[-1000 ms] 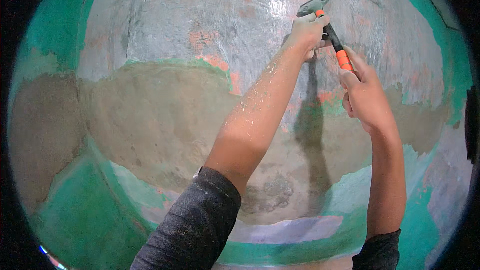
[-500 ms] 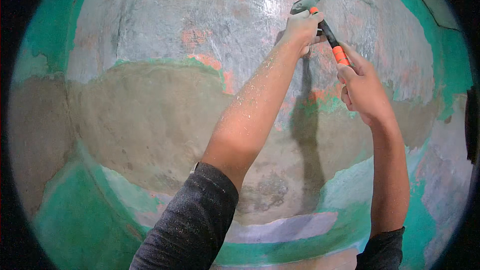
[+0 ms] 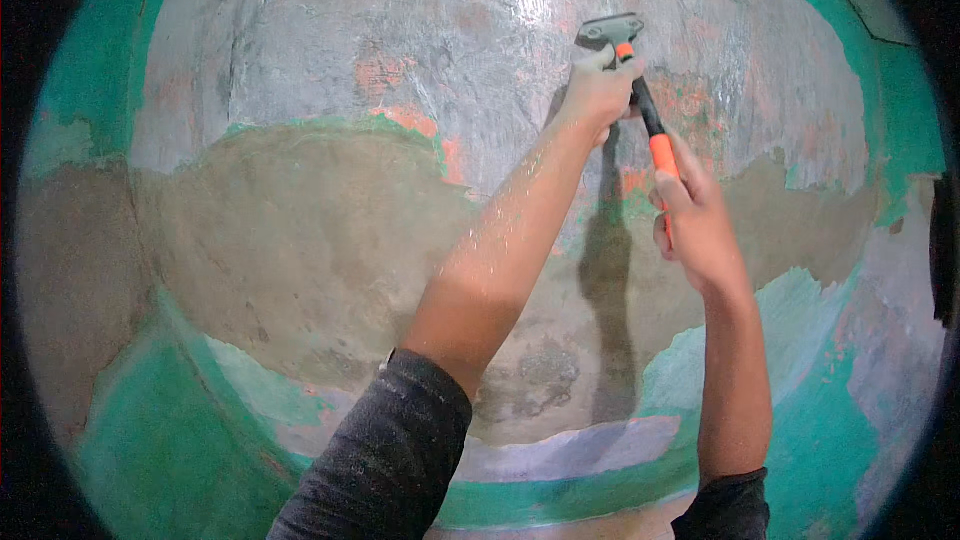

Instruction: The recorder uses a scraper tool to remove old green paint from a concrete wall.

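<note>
A long-handled scraper [image 3: 648,105] with a wide grey metal head and a black-and-orange handle is held up at the wall [image 3: 330,40]. My left hand [image 3: 600,95] is closed around the shaft just below the head. Lower down, my right hand [image 3: 692,220] wraps the orange grip, its fingers partly hidden behind the handle. The head lies against or very near the grey, patchy coating; whether the blade touches cannot be made out. Pale flecks cover my left forearm [image 3: 500,240].
Bare brown plaster [image 3: 310,230] spreads below the grey coating, with ragged edges of green paint [image 3: 180,420] around it. A dark object [image 3: 942,250] shows at the far right rim. The shadow [image 3: 612,290] of my arms and scraper falls down the wall.
The scraper has moved down, and its head has turned more level. My right hand has shifted down and to the left, while my left hand has lowered slightly. Both still grip it.
</note>
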The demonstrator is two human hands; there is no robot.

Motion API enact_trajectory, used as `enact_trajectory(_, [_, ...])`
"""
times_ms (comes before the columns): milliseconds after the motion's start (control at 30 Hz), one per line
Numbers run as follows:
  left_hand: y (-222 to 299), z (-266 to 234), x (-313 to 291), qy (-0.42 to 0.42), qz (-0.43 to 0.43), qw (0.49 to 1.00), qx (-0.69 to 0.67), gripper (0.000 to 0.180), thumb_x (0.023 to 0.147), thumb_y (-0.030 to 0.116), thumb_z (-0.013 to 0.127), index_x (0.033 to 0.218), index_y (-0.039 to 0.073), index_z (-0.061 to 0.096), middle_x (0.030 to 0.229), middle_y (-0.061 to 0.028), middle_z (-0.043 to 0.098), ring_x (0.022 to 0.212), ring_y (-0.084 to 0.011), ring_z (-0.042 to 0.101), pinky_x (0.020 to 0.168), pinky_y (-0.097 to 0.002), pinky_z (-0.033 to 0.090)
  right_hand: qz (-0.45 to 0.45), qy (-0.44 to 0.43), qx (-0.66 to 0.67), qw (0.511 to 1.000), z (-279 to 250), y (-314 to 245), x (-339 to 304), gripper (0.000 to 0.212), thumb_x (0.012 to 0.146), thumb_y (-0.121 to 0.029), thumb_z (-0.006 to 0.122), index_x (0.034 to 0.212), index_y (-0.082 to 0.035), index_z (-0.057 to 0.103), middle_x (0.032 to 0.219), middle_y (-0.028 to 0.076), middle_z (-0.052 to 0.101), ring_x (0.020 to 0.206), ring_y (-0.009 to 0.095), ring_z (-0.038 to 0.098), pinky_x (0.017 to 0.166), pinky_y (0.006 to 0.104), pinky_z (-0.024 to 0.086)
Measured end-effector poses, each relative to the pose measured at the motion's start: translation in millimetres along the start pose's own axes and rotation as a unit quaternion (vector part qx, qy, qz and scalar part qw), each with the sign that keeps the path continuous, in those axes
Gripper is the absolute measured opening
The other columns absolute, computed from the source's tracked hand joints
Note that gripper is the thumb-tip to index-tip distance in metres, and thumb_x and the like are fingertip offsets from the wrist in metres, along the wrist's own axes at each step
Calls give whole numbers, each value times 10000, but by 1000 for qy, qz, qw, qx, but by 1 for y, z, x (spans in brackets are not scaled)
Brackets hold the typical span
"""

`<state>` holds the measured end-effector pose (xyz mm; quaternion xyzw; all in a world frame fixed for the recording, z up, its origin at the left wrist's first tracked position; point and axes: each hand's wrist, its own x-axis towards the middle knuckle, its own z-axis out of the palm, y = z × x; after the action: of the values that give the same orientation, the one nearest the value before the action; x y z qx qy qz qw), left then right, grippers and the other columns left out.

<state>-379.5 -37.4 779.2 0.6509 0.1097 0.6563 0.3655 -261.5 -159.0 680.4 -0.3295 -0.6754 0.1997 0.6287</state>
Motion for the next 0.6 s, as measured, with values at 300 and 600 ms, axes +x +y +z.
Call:
enact_trajectory(300, [-52, -15, -70, 8, -6, 998, 62, 401, 925, 182, 662, 1275, 8, 575, 726, 13, 542, 649, -80, 532, 535, -317, 523, 15, -5, -1, 1000, 7, 64, -63, 575, 983, -120, 458, 1539, -57, 326, 819, -25, 493, 601, 51, 447, 533, 241, 410])
enact_trajectory(600, [-90, -38, -146, -14, -104, 994, 31, 694, 937, 203, 678, 1504, -17, 345, 880, -5, 620, 789, -83, 581, 636, -299, 552, 72, -24, 23, 997, 30, 107, -132, 615, 997, -135, 463, 1567, -76, 240, 695, -16, 486, 468, 75, 479, 419, 246, 410])
